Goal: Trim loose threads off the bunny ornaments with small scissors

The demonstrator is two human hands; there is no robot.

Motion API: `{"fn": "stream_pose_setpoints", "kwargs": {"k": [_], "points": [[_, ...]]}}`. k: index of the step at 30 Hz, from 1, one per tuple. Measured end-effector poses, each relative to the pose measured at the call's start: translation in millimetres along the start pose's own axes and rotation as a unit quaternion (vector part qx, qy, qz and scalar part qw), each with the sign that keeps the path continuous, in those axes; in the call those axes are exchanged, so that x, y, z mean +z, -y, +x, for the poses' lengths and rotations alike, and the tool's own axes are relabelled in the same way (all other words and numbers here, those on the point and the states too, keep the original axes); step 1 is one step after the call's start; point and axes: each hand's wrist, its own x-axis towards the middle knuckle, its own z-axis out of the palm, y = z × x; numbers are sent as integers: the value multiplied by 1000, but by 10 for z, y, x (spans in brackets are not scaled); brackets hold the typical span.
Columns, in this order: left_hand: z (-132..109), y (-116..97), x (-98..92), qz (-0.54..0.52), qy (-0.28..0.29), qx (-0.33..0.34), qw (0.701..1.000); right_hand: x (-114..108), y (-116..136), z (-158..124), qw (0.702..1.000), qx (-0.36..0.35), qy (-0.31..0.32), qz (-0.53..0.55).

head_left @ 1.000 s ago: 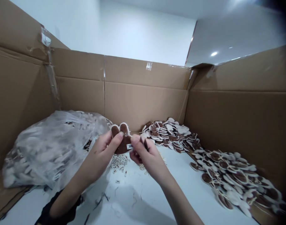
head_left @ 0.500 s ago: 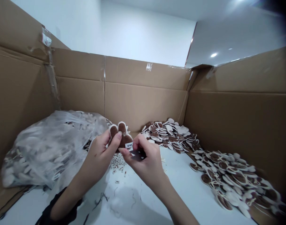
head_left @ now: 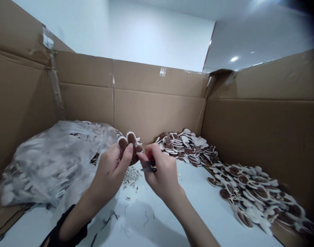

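Observation:
My left hand (head_left: 113, 168) is closed on a brown plush bunny-shaped piece (head_left: 131, 138) with fuzzy white edges, its two ears pointing up. The thumb presses across the front. Just right of the piece, my right hand (head_left: 162, 171) is closed, thumb and forefinger pinched near its lower right edge. A small bladed tool (head_left: 148, 167) with black parts is tucked in that hand; its handle is mostly hidden by the fingers. Whether the pinched fingertips touch the plush piece or hold its label is not clear.
A clear plastic bag (head_left: 51, 164) full of pale pieces lies at left. Brown and white plush pieces form a back pile (head_left: 185, 145) and a right pile (head_left: 254, 195). Small scraps (head_left: 131, 176) and dark threads (head_left: 109, 219) lie on the white table (head_left: 151, 219). Cardboard walls (head_left: 159, 109) surround it.
My right hand has shifted slightly up and turned at the plush piece. The white label printed in dark letters at its lower edge no longer shows. More of the tool's blade is visible.

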Motion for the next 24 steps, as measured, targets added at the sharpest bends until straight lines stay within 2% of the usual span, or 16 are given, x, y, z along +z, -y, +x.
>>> {"fn": "stream_pose_setpoints", "kwargs": {"k": [2,4,6,9,12,14,18,20,22,24], "points": [[-2,2,3,11,-8,-3,1000,20,4,-1,999,-41,10,-16],[1,7,1,-34,4,-26,999,31,20,-5,998,-51,28,23],[6,11,-7,-128,54,-66,988,20,57,-16,991,-28,53,117],[-3,-11,-21,-259,134,-132,947,-44,166,-57,962,33,65,264],[-47,-71,-6,-332,160,-165,915,-119,298,-119,934,74,58,345],[-80,-108,30,-364,157,-176,901,-135,356,-159,907,97,52,407],[-67,-124,113,-449,139,-213,856,-64,354,-171,813,161,35,559],[-8,-111,115,-495,131,-215,832,-27,308,-126,775,180,19,606],[71,-96,75,-525,112,-199,820,-12,241,-59,751,195,-4,631],[148,-76,5,-511,102,-181,834,-8,154,11,751,204,-25,628]]}}
